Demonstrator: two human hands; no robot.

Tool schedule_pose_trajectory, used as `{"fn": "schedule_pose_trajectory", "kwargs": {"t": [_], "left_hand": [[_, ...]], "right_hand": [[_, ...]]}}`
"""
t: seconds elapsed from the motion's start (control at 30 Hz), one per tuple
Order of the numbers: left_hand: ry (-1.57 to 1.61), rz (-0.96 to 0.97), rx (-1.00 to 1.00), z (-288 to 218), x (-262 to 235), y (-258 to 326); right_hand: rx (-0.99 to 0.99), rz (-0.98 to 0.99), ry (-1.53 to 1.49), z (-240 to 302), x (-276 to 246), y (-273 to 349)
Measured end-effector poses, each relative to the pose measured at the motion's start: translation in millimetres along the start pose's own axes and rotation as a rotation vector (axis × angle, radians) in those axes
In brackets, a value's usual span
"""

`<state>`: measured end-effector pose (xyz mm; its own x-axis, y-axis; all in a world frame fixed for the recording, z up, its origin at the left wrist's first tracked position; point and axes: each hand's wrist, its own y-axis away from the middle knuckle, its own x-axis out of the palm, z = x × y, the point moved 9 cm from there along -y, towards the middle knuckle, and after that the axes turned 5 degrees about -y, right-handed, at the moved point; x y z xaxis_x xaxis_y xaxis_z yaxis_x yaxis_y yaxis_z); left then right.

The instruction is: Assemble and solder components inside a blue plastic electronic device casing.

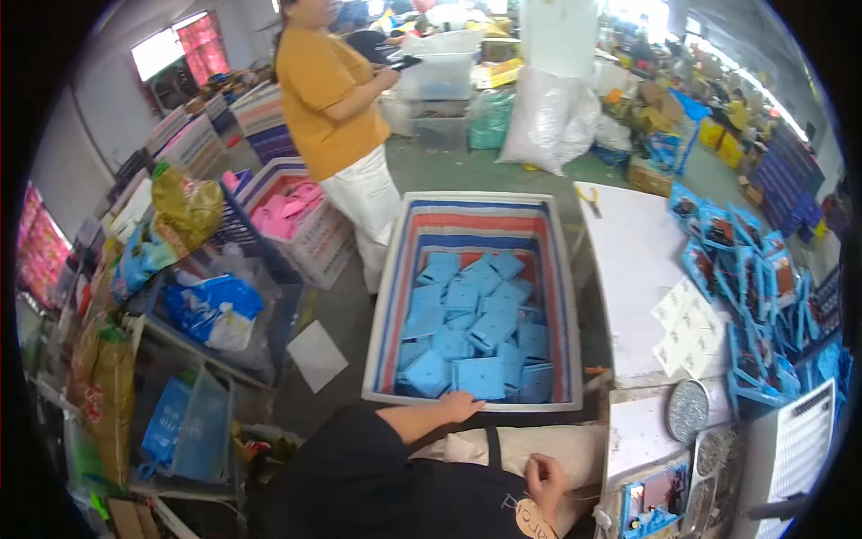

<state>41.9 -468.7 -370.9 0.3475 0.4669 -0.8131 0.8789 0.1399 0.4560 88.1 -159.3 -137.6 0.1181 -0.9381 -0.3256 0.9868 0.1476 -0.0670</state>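
Note:
A large striped bin (388, 296) with a white rim stands in front of me. Many flat light-blue square pieces (479, 377) lie loosely piled inside it. My left hand (461, 406) rests on the bin's near rim, fingers laid out, holding nothing that I can see. Closer to my body, my right hand (546, 482) hangs over the beige cloth (575, 454) on my lap. Its fingers are curled together, and whatever may be in them is hidden.
To the right, a white table (628, 260) bears yellow-handled scissors (589, 199), white printed sheets (688, 325), a round tray of small parts (687, 410) and stacked blue frames (754, 269). A person in a yellow shirt (328, 99) stands beyond the bin at left, near crates (296, 225).

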Motion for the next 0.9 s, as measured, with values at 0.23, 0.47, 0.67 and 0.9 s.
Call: {"fn": "schedule_pose_trajectory", "kwargs": {"t": [0.23, 0.47, 0.67, 0.9], "left_hand": [[-0.106, 0.094, -0.082, -13, -17, 9], [0.031, 0.058, -0.069, 25, -24, -54], [1.269, -0.897, 0.026, -28, -424, -50], [1.351, -0.802, 1.628, -323, -509, 268]], "right_hand": [[0.031, -0.106, -0.02, -4, -18, -10], [-0.028, -0.115, -0.088, 2, -15, -9], [0.012, -0.083, -0.086, -9, -15, -11], [0.044, -0.126, -0.078, -7, -23, -14]]}}
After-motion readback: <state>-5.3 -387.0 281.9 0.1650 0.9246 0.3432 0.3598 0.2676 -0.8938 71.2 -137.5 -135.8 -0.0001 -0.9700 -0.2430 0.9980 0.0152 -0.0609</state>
